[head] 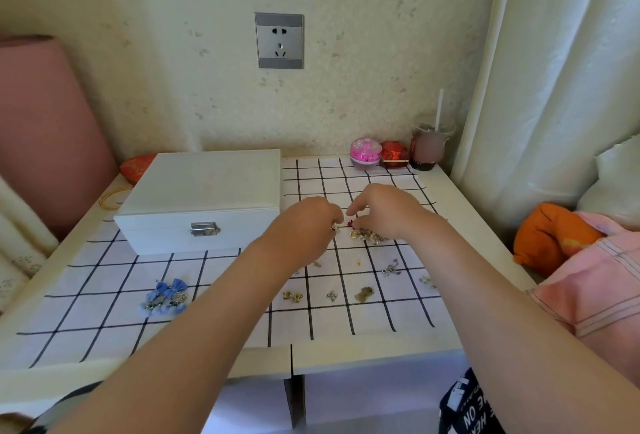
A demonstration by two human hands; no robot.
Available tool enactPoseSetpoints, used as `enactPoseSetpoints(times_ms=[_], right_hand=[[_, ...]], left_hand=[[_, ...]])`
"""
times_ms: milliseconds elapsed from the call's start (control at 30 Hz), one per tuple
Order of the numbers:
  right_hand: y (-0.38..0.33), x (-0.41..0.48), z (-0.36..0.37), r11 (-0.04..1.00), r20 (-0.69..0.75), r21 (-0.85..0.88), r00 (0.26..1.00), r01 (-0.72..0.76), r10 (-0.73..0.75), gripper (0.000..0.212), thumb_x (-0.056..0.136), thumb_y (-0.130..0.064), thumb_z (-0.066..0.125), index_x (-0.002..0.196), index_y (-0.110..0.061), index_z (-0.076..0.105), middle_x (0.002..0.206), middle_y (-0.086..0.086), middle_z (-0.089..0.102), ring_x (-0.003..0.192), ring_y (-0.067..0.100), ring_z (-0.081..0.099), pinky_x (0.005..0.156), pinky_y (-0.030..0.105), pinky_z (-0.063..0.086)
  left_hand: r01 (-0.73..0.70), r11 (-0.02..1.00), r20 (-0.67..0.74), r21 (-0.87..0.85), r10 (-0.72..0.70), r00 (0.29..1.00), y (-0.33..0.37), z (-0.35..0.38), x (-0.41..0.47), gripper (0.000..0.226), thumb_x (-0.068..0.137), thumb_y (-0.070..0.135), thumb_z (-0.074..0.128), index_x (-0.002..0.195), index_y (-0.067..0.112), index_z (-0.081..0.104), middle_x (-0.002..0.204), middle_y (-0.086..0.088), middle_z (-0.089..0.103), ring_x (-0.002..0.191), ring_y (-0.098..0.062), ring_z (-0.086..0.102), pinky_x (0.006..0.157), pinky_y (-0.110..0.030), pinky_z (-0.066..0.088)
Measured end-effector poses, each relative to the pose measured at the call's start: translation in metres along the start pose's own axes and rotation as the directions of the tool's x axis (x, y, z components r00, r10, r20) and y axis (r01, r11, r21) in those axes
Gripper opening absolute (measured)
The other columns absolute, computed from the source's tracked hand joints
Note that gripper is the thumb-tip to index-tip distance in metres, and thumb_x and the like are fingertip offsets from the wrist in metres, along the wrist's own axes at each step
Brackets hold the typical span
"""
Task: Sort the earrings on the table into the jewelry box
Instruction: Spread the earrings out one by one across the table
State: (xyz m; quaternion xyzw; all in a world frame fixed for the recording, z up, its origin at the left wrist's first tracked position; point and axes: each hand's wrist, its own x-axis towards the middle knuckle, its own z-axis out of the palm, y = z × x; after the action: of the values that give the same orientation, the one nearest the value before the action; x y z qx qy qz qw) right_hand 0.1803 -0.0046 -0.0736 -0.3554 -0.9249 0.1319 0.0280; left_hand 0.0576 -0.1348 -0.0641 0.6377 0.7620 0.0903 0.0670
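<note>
Your table (441,191) wears a checked cloth (104,312), likely so small pieces show up. The jewelry box (204,188) sits far left with its lid down, long side running left to right, latch facing you, handy for dropping pieces in. The blue earrings (168,295) lie side by side, bows far, tassels toward you. Your right hand (384,208) curls down over the pile of earrings (369,236) right of the box; I cannot tell whether it grips one. Your left hand (304,226) curls in, fingertips pinching a small silver earring (334,228).
</note>
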Motion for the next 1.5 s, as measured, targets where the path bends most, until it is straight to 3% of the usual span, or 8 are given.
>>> enactPoseSetpoints(times_ms=[200,300,533,667,867,1100,1267,1500], right_hand=[[0.005,0.009,-0.001,1.0,0.043,0.001,0.999,-0.005,0.005,0.013,0.085,-0.033,0.075,0.097,-0.032,0.078,0.099,-0.013,0.073,0.091,0.011,0.064,0.078,0.031,0.053],[0.009,0.01,-0.001,0.994,0.036,0.103,0.999,-0.032,0.029,0.01,0.082,-0.035,0.078,0.091,-0.032,0.076,0.094,-0.014,0.071,0.089,0.009,0.064,0.081,0.033,0.055],[0.019,0.004,-0.013,0.899,-0.074,0.438,0.995,-0.032,0.072,0.009,0.078,-0.022,0.083,0.085,-0.025,0.078,0.077,-0.013,0.07,0.075,0.004,0.067,0.068,0.02,0.048],[0.014,-0.008,-0.017,0.839,0.102,0.539,0.995,-0.069,0.016,0.008,0.083,-0.019,0.079,0.089,-0.023,0.075,0.081,-0.001,0.077,0.056,0.01,0.061,0.059,0.024,0.047],[0.006,-0.018,-0.001,0.807,0.292,0.566,0.956,-0.166,-0.008,0.012,0.092,-0.01,0.067,0.104,-0.006,0.07,0.092,0.008,0.075,0.069,0.015,0.07,0.046,0.021,0.049],[0.014,-0.008,0.002,0.817,0.164,0.538,0.976,-0.209,0.141,0.005,0.093,-0.013,0.067,0.094,-0.01,0.072,0.076,0.014,0.073,0.061,0.019,0.063,0.055,0.028,0.055],[0.021,-0.004,-0.006,0.784,0.049,0.597,0.982,-0.173,0.18,0.004,0.091,-0.014,0.069,0.091,-0.017,0.071,0.086,0.005,0.074,0.059,0.012,0.069,0.042,0.019,0.043],[0.028,-0.006,-0.017,0.789,0.052,0.594,0.986,-0.159,0.159,0.007,0.089,-0.017,0.072,0.092,-0.022,0.074,0.087,-0.001,0.076,0.053,0.01,0.063,0.043,0.022,0.038]], left_hand=[[0.087,0.988,0.097,0.13,-0.1,0.99,0.004,0.013,0.027,0.032,0.1,0.021,0.052,0.131,0.015,0.06,0.127,-0.008,0.056,0.112,-0.025,0.057,0.093,-0.033,0.05],[0.128,0.985,0.163,0.117,-0.146,0.976,0.007,0.011,0.04,0.03,0.1,0.022,0.053,0.127,0.016,0.063,0.126,-0.008,0.059,0.111,-0.025,0.059,0.094,-0.033,0.05],[0.113,0.993,0.062,-0.015,-0.112,0.992,0.01,0.025,0.057,0.024,0.096,0.022,0.058,0.118,0.021,0.068,0.119,-0.005,0.063,0.102,-0.022,0.062,0.087,-0.03,0.05],[0.121,0.99,0.028,-0.069,-0.12,0.992,0.005,0.024,0.056,0.023,0.092,0.022,0.064,0.115,0.019,0.066,0.109,-0.003,0.067,0.098,-0.019,0.061,0.081,-0.029,0.049],[0.171,0.985,0.077,-0.013,-0.169,0.983,-0.009,0.017,0.044,0.035,0.089,0.014,0.065,0.121,0.024,0.058,0.114,0.0,0.063,0.1,-0.018,0.06,0.084,-0.031,0.052],[0.123,0.989,0.186,0.08,-0.136,0.973,-0.007,0.008,0.033,0.043,0.093,0.012,0.062,0.135,0.017,0.053,0.128,-0.003,0.059,0.116,-0.021,0.056,0.095,-0.031,0.049],[0.136,0.99,0.158,0.024,-0.138,0.978,-0.007,0.01,0.039,0.04,0.093,0.021,0.061,0.133,0.022,0.055,0.126,0.001,0.058,0.114,-0.019,0.056,0.091,-0.03,0.049],[0.117,0.986,0.066,-0.117,-0.11,0.992,0.003,0.019,0.061,0.018,0.093,0.024,0.063,0.108,0.028,0.071,0.101,0.008,0.067,0.062,-0.006,0.055,0.072,-0.027,0.053]])
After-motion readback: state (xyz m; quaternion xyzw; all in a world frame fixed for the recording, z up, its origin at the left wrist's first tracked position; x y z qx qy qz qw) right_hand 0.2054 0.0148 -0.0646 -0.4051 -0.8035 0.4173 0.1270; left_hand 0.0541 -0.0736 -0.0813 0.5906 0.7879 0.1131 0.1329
